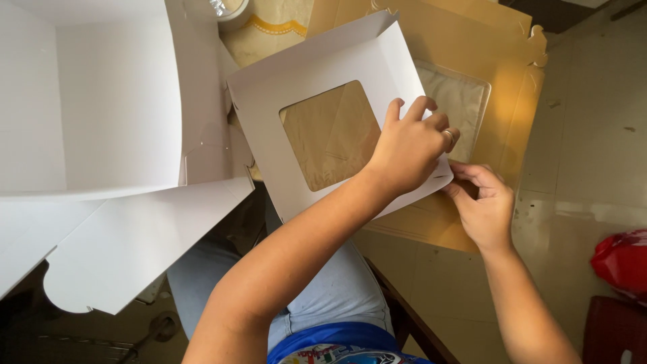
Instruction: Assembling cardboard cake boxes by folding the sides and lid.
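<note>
A white cardboard box lid (269, 114) with a square clear window (330, 135) lies tilted in front of me. My left hand (411, 145) presses down on its right side, fingers curled over the folded side flap. At the lid's lower right corner, my right hand (482, 202) pinches the corner flap between thumb and fingers. Under the lid lies a flat tan cardboard box blank (512, 74) with its own clear window.
A large opened white box (114, 114) stands at the left, with a loose flap (135, 249) hanging below it. My legs in light jeans (337, 290) are underneath. A red bag (623, 259) sits on the tiled floor at the right.
</note>
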